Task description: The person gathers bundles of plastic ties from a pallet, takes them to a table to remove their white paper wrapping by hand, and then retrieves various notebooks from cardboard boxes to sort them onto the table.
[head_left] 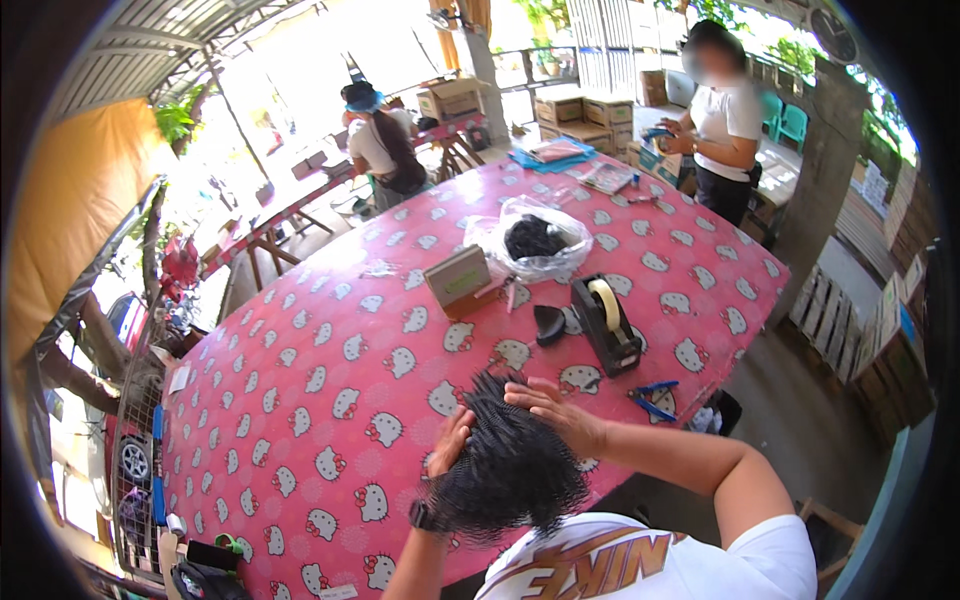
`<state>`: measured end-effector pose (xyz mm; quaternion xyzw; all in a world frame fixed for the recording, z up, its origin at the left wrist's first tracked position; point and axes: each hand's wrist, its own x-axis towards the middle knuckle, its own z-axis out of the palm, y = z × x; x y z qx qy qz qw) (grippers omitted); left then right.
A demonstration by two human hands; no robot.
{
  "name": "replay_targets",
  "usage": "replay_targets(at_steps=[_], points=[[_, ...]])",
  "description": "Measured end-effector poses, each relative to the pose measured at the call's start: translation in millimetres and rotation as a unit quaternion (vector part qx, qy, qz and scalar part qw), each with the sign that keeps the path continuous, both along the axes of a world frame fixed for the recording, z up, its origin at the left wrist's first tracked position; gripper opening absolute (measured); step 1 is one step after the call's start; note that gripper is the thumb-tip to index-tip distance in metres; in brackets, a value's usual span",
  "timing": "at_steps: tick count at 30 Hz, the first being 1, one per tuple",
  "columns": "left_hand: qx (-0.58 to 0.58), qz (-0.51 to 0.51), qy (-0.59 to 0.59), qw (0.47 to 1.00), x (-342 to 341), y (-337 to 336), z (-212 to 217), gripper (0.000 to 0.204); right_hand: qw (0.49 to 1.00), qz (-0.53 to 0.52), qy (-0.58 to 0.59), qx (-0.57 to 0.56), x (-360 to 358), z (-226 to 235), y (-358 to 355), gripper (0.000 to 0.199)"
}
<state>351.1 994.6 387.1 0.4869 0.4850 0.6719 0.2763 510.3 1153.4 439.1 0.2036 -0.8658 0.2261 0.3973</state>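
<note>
Between my left hand [450,443] and my right hand [556,412] is a black, bristly bundle [510,465] of fine spiky strands; its exact kind I cannot make out. It is held close to my chest, over the near edge of the pink table [290,420]. Both palms press on its sides, the right fingers lying across its top. Past the right hand rest blue-handled pliers [655,400] and a black tape dispenser [606,328] with a tape roll. A small black wedge-shaped piece [549,325] lies beside the dispenser.
A clear plastic bag [575,262] holding black material and a small cardboard box [460,282] sit mid-table. Blue sheets [550,155] lie at the far edge. One person [722,120] stands at the far right; another [380,145] sits behind. A concrete post [822,180] rises beside the right corner.
</note>
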Motion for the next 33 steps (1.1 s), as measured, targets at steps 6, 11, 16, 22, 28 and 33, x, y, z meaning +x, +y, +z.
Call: replay_targets(at_steps=[6,11,16,22,28,33], points=[[-0.009,0.01,0.593,0.805,-20,31,-63,0.061,0.943,-0.149,-0.251,0.162,47,-101,54,0.082],[-0.129,-0.06,0.664,0.734,-16,36,-58,0.069,0.865,-0.212,-0.408,0.201,61,-106,56,0.066],[-0.247,0.21,0.498,0.804,-7,0,-74,0.08,0.911,-0.272,-0.257,0.172,87,-100,80,0.034],[-0.26,0.276,0.021,0.925,21,-37,-117,0.054,0.82,-0.228,-0.428,-0.304,118,-67,95,0.017],[-0.253,0.245,0.083,0.932,72,33,-107,0.061,0.724,-0.674,-0.078,-0.124,86,-105,116,0.063],[-0.2,0.212,0.13,0.948,81,105,-120,0.069,0.709,-0.64,-0.213,-0.206,99,-109,150,0.079]])
